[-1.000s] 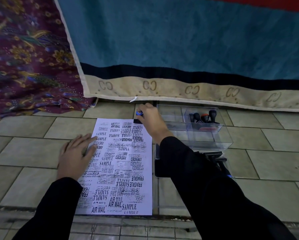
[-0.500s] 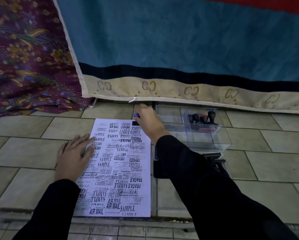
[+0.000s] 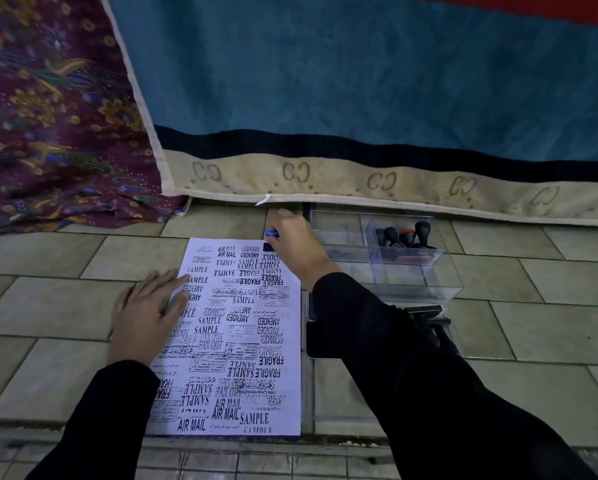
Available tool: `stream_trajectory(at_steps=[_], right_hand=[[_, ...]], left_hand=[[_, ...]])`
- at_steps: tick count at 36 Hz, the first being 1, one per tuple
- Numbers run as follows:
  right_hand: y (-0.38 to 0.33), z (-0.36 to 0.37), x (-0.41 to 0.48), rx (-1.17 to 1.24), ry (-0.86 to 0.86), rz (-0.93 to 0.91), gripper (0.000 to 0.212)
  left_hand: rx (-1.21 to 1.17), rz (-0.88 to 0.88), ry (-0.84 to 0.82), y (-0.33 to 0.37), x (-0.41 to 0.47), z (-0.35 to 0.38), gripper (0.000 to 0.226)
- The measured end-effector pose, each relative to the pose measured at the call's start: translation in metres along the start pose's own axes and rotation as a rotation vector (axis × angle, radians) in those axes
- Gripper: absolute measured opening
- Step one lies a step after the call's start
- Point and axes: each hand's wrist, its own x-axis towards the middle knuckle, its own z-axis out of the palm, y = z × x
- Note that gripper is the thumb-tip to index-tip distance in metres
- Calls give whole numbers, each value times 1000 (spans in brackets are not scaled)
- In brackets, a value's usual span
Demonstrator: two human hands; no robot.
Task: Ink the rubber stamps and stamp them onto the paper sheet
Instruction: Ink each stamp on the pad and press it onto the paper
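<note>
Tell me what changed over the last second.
Nothing visibly moved, was taken up or let go. The right hand still grips the blue-handled stamp at the top right corner of the paper sheet, and the left hand still lies flat on its left edge. Only the camera shifted slightly.

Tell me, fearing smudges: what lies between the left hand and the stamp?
Head view: only print-covered paper sheet separates left hand from the stamp.

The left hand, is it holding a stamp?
No, the left hand lies flat on the paper sheet, fingers straight; the right hand grips the blue-handled stamp.
</note>
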Motion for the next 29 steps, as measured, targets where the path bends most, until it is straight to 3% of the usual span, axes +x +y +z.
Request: stream_trajectory(at_steps=[5,19,29], right_hand=[[0,2,-2,14,11,15,22],[-3,4,-10,36,50,58,10],[-4,-70,-29,324,654,38,27]], left_hand=[[-13,4,1,0,0,0,56],[-9,0,-3,1,1,-2,56],[-20,4,1,-1,1,-1,55]])
